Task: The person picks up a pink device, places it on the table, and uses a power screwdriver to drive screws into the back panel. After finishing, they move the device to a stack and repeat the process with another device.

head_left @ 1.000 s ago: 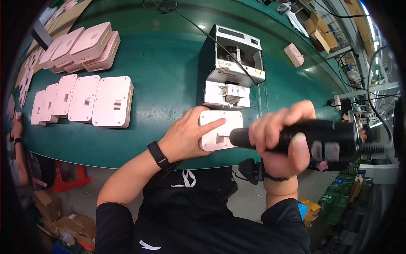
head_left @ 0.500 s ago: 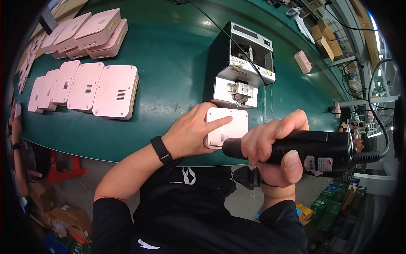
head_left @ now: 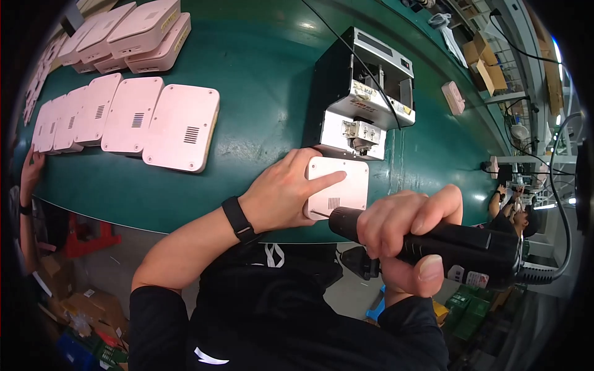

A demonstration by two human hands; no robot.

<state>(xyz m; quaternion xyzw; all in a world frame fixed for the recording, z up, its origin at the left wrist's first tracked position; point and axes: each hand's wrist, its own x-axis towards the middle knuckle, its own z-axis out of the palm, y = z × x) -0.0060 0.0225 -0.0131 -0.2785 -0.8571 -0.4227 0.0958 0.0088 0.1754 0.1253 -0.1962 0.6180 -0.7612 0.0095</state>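
Observation:
My left hand (head_left: 278, 191) grips a small white plastic box (head_left: 352, 185) by its left side at the table's front edge, with one finger laid across its top. That box has screw holes at its corners and a slotted vent. My right hand (head_left: 411, 232) is wrapped round a black corded electric screwdriver (head_left: 467, 250), tilted with its back end lower right. The thin bit reaches the box's near left corner hole; whether a screw is under it I cannot tell. Just beyond the box stands a black and silver screw feeder (head_left: 352, 133).
Similar white boxes (head_left: 180, 127) lie in an overlapping row on the left, with stacked ones (head_left: 142, 31) behind. A co-worker's hand (head_left: 32, 167) is at the row's left end. A small white device (head_left: 453, 98) sits far right on the green table (head_left: 260, 68). A cable crosses above the feeder.
The co-worker's box has joined the left end of the row. My screwdriver has tipped, its back end lower, while its bit stays at the same corner. The whole view has shifted slightly.

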